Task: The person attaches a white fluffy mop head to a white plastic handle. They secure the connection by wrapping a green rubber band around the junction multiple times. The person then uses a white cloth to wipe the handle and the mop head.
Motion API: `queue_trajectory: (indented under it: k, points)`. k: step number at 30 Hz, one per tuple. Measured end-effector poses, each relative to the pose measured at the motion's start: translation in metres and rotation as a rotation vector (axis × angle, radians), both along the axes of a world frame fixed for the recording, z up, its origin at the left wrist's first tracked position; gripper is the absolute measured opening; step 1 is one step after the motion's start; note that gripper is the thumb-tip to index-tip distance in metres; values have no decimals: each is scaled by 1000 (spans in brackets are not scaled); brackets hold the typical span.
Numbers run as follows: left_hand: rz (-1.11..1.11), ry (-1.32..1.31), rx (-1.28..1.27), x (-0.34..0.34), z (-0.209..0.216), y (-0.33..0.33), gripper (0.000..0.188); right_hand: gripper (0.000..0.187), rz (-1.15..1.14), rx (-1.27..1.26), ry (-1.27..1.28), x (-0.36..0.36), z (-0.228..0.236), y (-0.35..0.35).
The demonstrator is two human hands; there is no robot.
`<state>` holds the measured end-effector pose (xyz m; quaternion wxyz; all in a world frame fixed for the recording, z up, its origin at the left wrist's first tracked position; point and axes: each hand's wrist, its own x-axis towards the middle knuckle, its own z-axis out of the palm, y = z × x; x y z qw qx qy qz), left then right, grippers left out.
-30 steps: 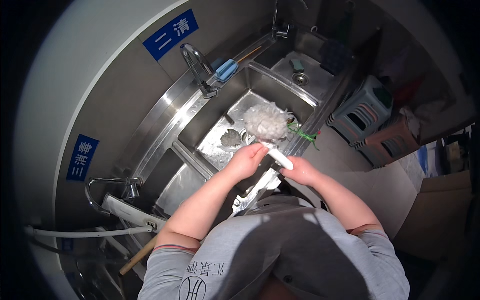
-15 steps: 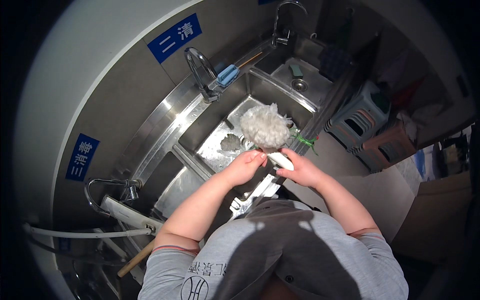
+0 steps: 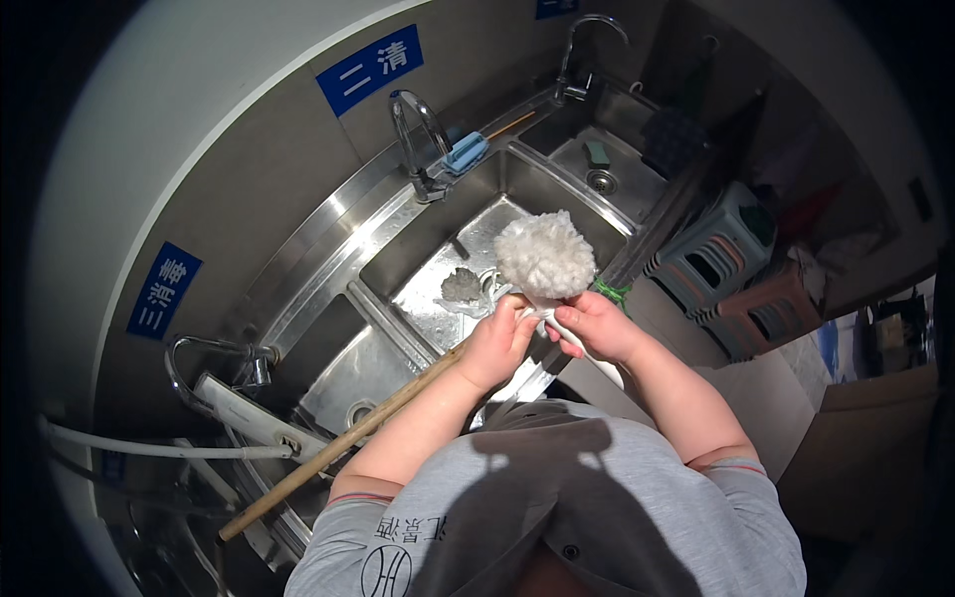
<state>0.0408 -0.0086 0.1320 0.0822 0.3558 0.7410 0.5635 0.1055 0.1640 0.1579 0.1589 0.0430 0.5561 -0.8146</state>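
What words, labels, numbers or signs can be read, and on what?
I won't copy the wording out.
Middle blue sign, on the wall: white characters, legible.
Left blue sign, same wall: white characters, legible.
Grey shirt: dark, inverted lettering, partly legible, and round emblem.
Top blue sign: cut off, unclear.
Lower-left blue patch: too dim to read.

Glossy metal sink [image 3: 423,296]; rough, fibrous bundle [image 3: 544,251]; matt wooden pole [image 3: 340,447]; shiny metal tap [image 3: 423,129]
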Motion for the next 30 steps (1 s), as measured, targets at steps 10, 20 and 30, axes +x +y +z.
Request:
queue_trajectory:
  k: [10,20,30]
  points:
    - [-4,354,-270,-15,40,1,13,31,-109,588,146,-9,-2,-4]
    - [-269,77,-295,-29,58,1,23,14,-390,918,592,-10,-6,-5]
    - [8,94,35,-10,20,14,30,10,-353,397,462,-23,-33,-5]
